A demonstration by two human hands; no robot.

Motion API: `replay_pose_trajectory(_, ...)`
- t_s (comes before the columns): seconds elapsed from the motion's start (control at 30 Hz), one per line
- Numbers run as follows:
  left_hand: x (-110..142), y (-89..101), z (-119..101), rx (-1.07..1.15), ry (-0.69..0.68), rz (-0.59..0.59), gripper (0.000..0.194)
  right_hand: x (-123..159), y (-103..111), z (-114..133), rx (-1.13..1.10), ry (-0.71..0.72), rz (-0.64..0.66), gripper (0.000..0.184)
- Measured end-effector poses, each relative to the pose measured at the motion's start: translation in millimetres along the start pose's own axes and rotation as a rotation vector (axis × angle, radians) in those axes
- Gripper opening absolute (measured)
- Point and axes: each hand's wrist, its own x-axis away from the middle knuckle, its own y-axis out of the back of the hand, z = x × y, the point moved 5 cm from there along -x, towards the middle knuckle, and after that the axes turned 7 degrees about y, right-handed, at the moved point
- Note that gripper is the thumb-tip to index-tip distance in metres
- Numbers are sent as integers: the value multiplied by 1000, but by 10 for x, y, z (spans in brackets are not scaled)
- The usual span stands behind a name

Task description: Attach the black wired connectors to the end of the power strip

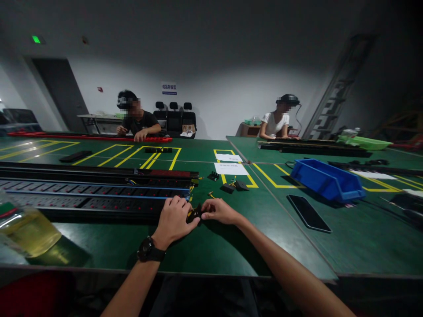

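Observation:
My left hand (pixel 174 222), with a watch at the wrist, is wrapped over the right end of the nearest long black power strip (pixel 115 207), which has rows of sockets and red marks. At that end sits a small black end piece (pixel 194 213) with yellow wires by it. From the right, my right hand (pixel 220 211) pinches this piece between thumb and fingers. The fingertips hide part of it. More strips, one edged in blue (pixel 99 191), lie parallel behind, with yellow wires (pixel 191 189) at their ends.
Small black parts (pixel 228 188) and paper sheets (pixel 231 169) lie ahead. To the right are a phone (pixel 309 213) and a blue bin (pixel 325 180). A bottle of yellow liquid (pixel 31 233) stands near left. Two people (pixel 142 121) work across the green table (pixel 211 259).

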Motion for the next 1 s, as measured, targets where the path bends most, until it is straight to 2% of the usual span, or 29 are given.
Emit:
replay_pose_trajectory(0.07,0,-3,-2,-3,-3,-9,30,-13,-33,17,42,20,-20,30)
replay_pose_trajectory(0.2,-4,-34,-6,-30,-8,-5,19,-29,-91,57,100,52,29,18)
replay_pose_trajectory(0.4,-17,-83,-20,-91,-18,2,12,-31,-116,67,189,61,33,24)
replay_pose_trajectory(0.67,-19,-88,-6,-48,-6,-12,10,-27,-120,127,295,61,10,24)
replay_pose_trajectory(1.0,-17,-68,-9,-63,1,-4,10,-41,-99,134,260,30,5,21)
